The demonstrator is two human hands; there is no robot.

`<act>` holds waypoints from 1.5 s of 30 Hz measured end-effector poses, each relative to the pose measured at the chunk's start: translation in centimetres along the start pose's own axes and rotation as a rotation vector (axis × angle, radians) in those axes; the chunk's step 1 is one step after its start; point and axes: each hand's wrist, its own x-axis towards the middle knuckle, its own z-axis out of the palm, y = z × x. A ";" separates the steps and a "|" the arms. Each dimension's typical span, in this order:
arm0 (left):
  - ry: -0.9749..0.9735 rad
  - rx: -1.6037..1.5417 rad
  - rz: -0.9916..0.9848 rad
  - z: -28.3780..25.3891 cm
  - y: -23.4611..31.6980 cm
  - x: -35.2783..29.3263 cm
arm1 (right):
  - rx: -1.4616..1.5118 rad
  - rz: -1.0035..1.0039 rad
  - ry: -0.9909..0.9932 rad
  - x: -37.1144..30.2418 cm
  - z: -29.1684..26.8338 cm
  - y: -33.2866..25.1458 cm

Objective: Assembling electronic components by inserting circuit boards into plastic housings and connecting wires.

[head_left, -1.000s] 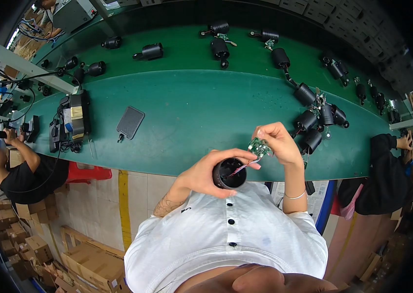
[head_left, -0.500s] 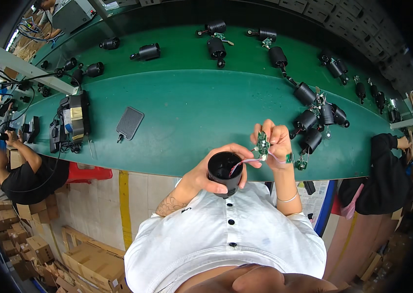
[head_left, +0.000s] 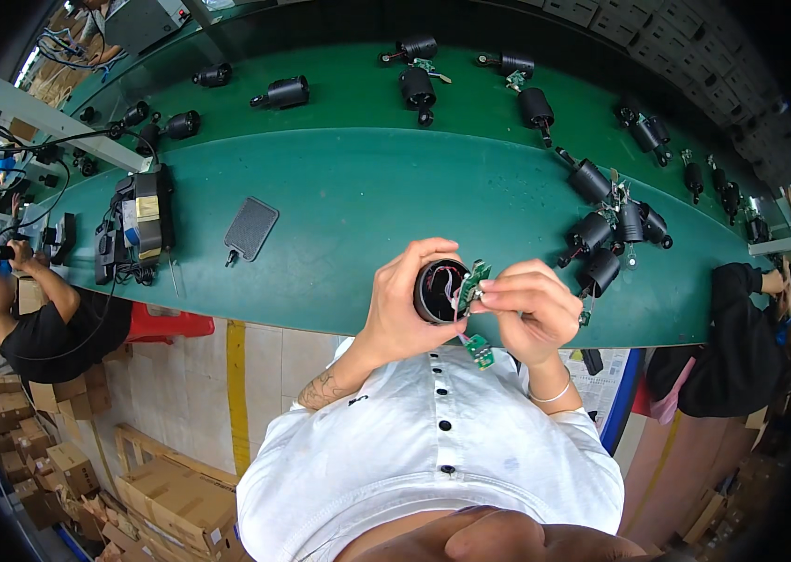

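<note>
My left hand (head_left: 399, 304) is wrapped round a black cylindrical housing (head_left: 432, 292), its open end tilted toward my right hand. Wires run out of the housing's mouth. My right hand (head_left: 536, 309) pinches a green circuit board (head_left: 475, 284) at the rim of that mouth. A second, smaller green circuit board (head_left: 479, 352) hangs by its wires below the housing, in front of my shirt. Both hands are over the near edge of the green workbench (head_left: 339, 215).
Several black housings with boards lie in a cluster (head_left: 625, 220) to the right. More housings (head_left: 417, 89) lie on the far green strip. A dark grey flat case (head_left: 251, 229) and a black device with tape (head_left: 145, 220) are on the left. Co-workers sit at both sides.
The housing has turned in my left hand, its mouth now facing right. My right hand has come down and brought the board to the rim. The smaller board now dangles below.
</note>
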 end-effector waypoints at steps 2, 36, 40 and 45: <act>0.003 0.040 0.048 -0.1 -0.1 0.1 | -0.014 -0.004 -0.024 0.2 0.2 -0.3; 0.018 0.065 0.125 -0.1 -0.4 -0.3 | 0.080 0.393 -0.304 1.0 0.9 -1.2; 0.029 0.023 0.131 -0.1 -0.4 -0.4 | -0.023 0.154 -0.220 0.9 1.4 -1.5; 0.018 0.051 0.210 -0.2 -0.3 0.0 | -0.083 0.069 -0.191 0.3 1.5 -1.6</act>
